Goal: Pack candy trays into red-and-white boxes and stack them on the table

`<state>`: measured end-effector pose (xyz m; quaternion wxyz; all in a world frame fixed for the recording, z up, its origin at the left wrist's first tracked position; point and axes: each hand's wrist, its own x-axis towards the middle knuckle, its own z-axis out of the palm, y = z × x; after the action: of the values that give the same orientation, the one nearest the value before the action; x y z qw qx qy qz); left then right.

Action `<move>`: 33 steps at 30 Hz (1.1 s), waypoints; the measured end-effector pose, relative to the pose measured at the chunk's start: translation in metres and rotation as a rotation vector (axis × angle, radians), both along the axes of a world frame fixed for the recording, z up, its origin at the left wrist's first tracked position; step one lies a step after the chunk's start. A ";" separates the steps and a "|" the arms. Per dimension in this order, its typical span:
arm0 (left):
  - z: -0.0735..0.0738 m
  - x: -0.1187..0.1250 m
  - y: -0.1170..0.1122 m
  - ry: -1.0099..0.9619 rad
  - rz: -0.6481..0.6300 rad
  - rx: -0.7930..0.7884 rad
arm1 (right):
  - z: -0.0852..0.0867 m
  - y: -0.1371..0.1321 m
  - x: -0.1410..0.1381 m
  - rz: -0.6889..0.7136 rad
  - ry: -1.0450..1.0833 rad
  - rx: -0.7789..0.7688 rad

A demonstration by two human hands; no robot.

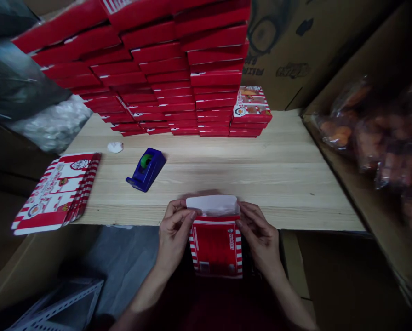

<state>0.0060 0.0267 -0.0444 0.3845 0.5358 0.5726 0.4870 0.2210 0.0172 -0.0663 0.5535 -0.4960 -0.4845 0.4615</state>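
I hold a red and white striped cardboard box (215, 246) upright at the near edge of the wooden table (261, 179). Its white top flap (213, 204) stands open. My left hand (174, 230) grips the box's left upper corner, thumb and fingers pinched on the edge by the flap. On the right upper corner, my right hand (259, 234) is closed the same way. The box hangs partly below the table edge, over my lap.
A blue tape dispenser (146, 169) lies left of centre. A pile of flat unfolded boxes (56, 193) rests at the table's left end. Tall stacks of finished red boxes (171, 73) fill the back. Bagged orange goods (381, 133) sit in a carton at right. A white crumpled scrap (115, 146) lies nearby.
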 end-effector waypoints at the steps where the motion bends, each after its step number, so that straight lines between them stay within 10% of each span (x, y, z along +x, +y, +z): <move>1: 0.004 0.000 -0.002 -0.012 -0.012 -0.016 | 0.005 -0.001 0.000 -0.011 -0.035 0.022; 27: -0.013 -0.023 -0.005 -0.063 -0.338 -0.147 | -0.009 -0.002 0.022 0.293 -0.032 -0.335; 33: -0.013 -0.011 -0.001 -0.271 -0.176 -0.218 | -0.015 -0.008 0.007 0.125 0.125 -0.364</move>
<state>-0.0053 0.0252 -0.0574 0.5551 0.4684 0.5160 0.4541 0.2276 0.0091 -0.0809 0.4540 -0.5273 -0.3874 0.6048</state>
